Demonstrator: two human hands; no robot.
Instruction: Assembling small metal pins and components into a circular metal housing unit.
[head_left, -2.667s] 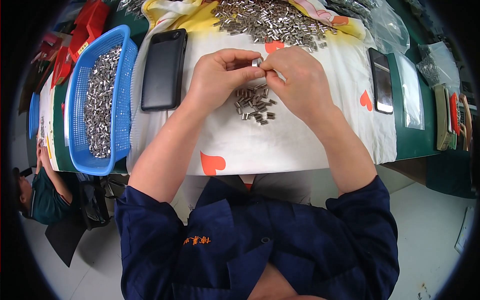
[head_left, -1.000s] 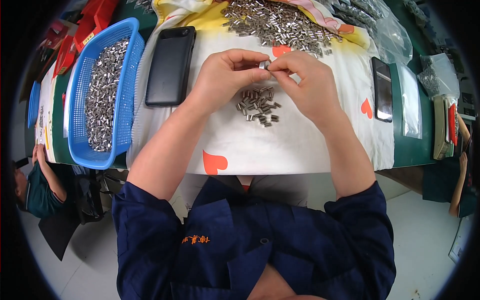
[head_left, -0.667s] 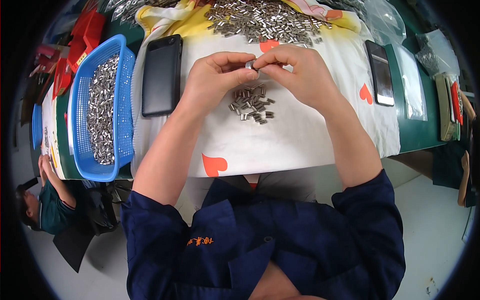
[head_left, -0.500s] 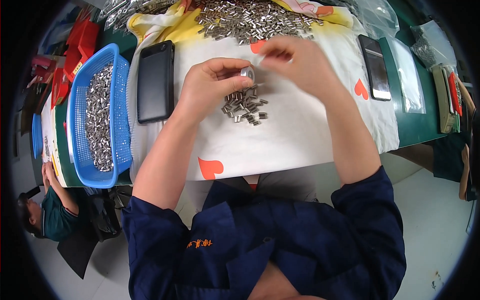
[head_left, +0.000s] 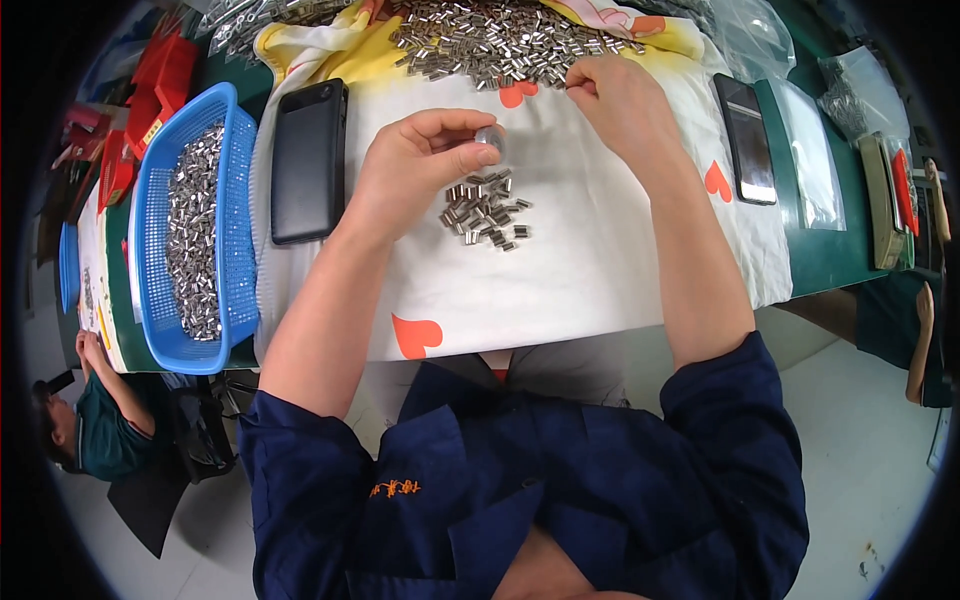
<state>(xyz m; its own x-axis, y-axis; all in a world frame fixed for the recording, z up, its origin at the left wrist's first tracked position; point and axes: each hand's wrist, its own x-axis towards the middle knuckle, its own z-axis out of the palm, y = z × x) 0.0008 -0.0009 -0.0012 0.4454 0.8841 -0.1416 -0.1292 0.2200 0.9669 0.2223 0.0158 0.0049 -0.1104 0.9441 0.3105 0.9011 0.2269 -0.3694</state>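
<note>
A person's two hands are working over a tabletop (head_left: 848, 245) that a white cloth (head_left: 600, 265) is mostly covering. Earlier, both hands were meeting at one round metal piece (head_left: 489, 138); now the right hand (head_left: 578, 84) is standing apart, having moved toward the tabletop's far edge, while the left hand (head_left: 488, 140) is still holding the piece above the middle of the cloth.

The left hand is gripping that one piece between thumb and fingers, its round face showing. The right hand is keeping its fingertips drawn together, narrow, just beside the near side of the far pile (head_left: 500, 45); whether anything is sitting between them, I cannot tell.

Small metal cylinders are lying in three groups, each too many to count exactly: the far pile, spreading along the far edge; the small pile (head_left: 488, 210), resting mid-cloth, nearer the person than the left fingertips; and a load filling one blue basket (head_left: 238, 240) at the left edge.

One dark case (head_left: 308, 165) is lying between basket and left hand. One phone (head_left: 746, 140) is resting toward the right edge, with one flat clear bag (head_left: 806, 150) lying beside it. Two other people are sitting nearby, one at each side.
</note>
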